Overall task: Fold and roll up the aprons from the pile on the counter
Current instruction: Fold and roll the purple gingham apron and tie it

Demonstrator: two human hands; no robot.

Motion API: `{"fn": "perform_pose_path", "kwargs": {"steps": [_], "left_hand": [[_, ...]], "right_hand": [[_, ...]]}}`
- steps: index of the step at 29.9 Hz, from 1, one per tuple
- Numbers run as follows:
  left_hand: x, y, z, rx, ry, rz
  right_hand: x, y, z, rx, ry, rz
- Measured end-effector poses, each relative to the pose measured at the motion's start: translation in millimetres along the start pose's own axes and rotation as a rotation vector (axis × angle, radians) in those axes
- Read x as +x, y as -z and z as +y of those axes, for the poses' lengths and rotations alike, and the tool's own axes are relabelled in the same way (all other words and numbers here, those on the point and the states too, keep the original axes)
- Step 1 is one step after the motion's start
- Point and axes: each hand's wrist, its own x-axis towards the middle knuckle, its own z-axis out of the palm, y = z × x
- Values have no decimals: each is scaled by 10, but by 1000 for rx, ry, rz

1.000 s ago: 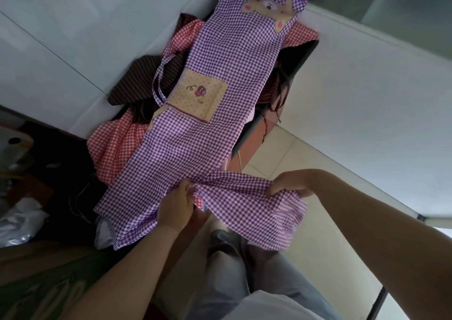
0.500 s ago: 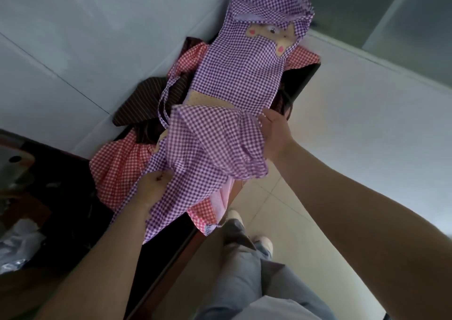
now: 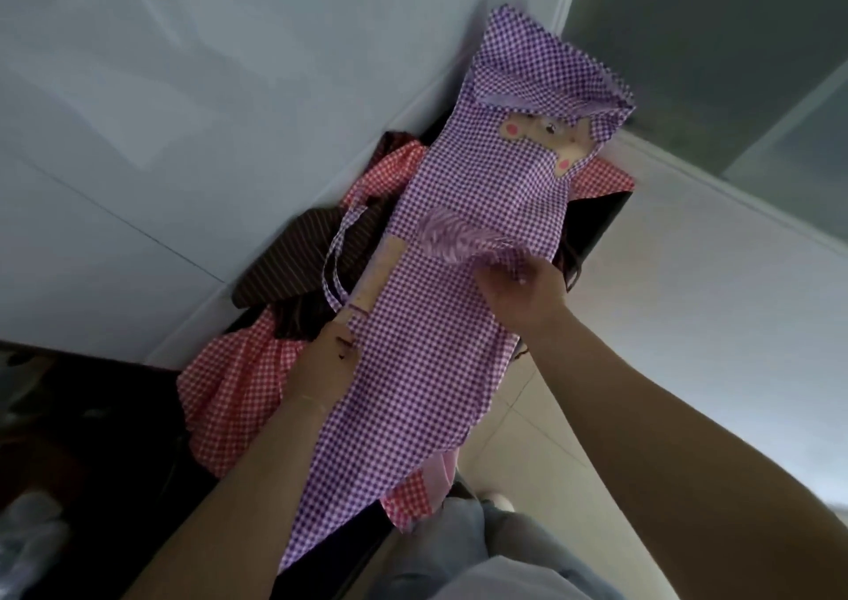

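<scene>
purple gingham apron, folded lengthwise, bear patch at top

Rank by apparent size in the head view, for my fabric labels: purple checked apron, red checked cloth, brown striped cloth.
1. purple checked apron, clearly largest.
2. red checked cloth, partly covered.
3. brown striped cloth, mostly buried, so its true size is unsure.

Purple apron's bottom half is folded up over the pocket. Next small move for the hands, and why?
Probably flatten the fold: the right hand grips a bunched hem on the purple apron, while the left hand holds its left edge. The folded layer looks rumpled, so smoothing should come before rolling.
</scene>
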Motion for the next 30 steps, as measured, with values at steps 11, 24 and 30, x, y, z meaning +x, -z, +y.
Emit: {"fn": "perform_pose_path", "kwargs": {"steps": [11,24,30], "left_hand": [[488,-136,410,52,-24,-39],[986,-859,1594,530,-429,191],[1314,-984,1916,509,-287,252]], "right_hand": [[475,-335,-451,-839,235,167],[1134,-886,-1240,-1239,435,145],[1385,-1003,-1933,-1071,671,641]]}}
